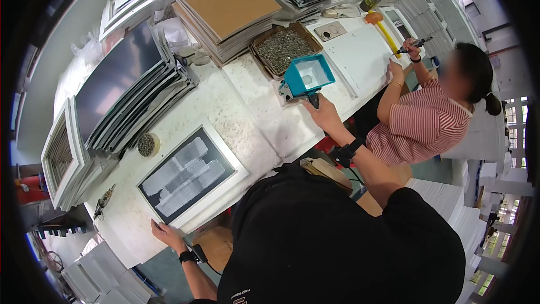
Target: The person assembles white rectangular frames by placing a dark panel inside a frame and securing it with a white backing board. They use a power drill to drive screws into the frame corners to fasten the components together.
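In my right hand [324,114] is the black handle of a glue roller with a teal hopper [309,75]. Its open top shows a whitish inside, and it stands over the table just in front of a carton of small metal parts [285,48]. My left hand [167,235] is closed at the near left corner of a white rectangular frame [228,170], by the table edge; some of its fingers are hidden. Inside the frame lies a dark panel [151,187] carrying broad whitish streaks.
Stacked dark panels [115,87] and white frames [63,160] fill the left side. A small tub of metal parts [148,144] sits beyond the frame. Brown boards [225,3] are piled at the back. On the right, a co-worker [422,112] holds a pen-like tool [415,45] near a yellow-handled mallet [382,28].
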{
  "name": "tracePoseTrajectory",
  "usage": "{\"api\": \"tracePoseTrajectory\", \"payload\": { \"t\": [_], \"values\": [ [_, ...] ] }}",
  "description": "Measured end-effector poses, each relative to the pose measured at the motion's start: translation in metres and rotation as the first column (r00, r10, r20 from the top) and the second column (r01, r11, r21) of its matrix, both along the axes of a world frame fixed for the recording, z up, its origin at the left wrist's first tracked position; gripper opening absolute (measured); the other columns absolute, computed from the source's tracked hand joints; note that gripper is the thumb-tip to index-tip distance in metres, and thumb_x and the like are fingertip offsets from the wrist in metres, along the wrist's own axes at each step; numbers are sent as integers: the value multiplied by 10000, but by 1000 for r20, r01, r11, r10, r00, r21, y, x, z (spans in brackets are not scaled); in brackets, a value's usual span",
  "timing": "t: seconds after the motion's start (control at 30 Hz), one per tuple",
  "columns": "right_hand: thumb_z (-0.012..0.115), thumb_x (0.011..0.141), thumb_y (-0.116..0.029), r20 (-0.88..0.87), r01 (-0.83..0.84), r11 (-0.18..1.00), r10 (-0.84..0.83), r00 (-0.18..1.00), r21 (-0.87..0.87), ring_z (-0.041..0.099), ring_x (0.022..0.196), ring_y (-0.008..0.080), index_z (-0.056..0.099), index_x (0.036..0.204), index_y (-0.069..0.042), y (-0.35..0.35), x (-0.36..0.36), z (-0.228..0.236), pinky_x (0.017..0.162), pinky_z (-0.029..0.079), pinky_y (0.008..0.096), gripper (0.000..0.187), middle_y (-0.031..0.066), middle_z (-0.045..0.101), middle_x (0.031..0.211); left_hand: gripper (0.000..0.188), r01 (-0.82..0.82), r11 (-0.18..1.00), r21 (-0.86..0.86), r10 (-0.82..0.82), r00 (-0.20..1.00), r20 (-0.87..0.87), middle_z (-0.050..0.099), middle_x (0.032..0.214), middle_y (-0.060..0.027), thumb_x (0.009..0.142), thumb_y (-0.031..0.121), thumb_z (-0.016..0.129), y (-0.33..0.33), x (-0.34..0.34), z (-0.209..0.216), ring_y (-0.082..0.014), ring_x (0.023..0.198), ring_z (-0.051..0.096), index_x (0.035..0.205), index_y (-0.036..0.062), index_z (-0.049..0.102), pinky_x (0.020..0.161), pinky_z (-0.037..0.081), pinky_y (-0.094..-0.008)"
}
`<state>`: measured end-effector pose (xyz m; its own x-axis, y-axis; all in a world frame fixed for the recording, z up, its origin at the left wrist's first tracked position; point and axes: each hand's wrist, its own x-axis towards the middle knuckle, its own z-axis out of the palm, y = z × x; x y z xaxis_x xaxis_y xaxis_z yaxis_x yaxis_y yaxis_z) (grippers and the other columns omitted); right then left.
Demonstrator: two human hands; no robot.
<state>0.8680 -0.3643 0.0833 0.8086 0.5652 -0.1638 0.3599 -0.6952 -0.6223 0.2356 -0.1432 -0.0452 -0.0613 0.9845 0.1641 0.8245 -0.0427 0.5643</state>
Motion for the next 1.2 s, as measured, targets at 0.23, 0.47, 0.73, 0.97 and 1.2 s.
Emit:
{"api": "tracePoseTrajectory", "payload": {
  "t": [0.23, 0.47, 0.73, 0.97, 1.2],
  "values": [
    [682, 955, -393, 132, -59, 986, 80, 988, -155, 686, 925, 459, 594, 1077, 53, 14, -4, -11, 802, 544, 517, 471, 281, 689, 950, 507, -24, 999, 24, 27, 985, -171, 546, 1390, -261, 1019, 186, 515, 7, 42, 49, -388, 1318, 500, 1465, -52, 478, 1147, 360, -455],
    [682, 941, -494, 26, -269, 927, 285, 958, -260, 710, 746, 258, 746, 922, -17, -14, 48, 101, 676, 546, 380, 482, 130, 743, 827, 536, 548, 830, 104, -555, 830, 58, 484, 1515, -247, 1003, 71, 566, -13, 258, 200, -385, 1413, 450, 1508, -42, 425, 1191, 325, -453],
    [656, 975, -321, 277, -382, 887, 310, 909, 259, 720, 1000, 367, 719, 1163, 23, 132, 149, 114, 890, 555, 420, 397, 225, 746, 1067, 558, 737, 601, 310, -750, 653, -99, 443, 1525, -305, 1000, 163, 593, 73, 481, 221, -467, 1444, 389, 1486, -60, 437, 1202, 305, -512],
    [664, 911, -329, 313, -426, 879, 352, 882, 214, 699, 903, 419, 758, 1026, 21, 214, 194, 82, 834, 540, 478, 381, 245, 728, 917, 613, 765, 612, 200, -732, 644, -223, 419, 1529, -329, 991, 226, 585, 77, 547, 193, -489, 1470, 332, 1467, -121, 419, 1205, 270, -570],
    [666, 896, -338, 345, -377, 919, 319, 883, 116, 691, 845, 433, 769, 901, -2, 220, 181, 115, 792, 540, 500, 352, 237, 712, 841, 708, 716, 676, 172, -679, 697, -232, 365, 1574, -331, 967, 275, 618, 70, 550, 187, -466, 1498, 306, 1507, -111, 371, 1217, 236, -595]
  ]
}}
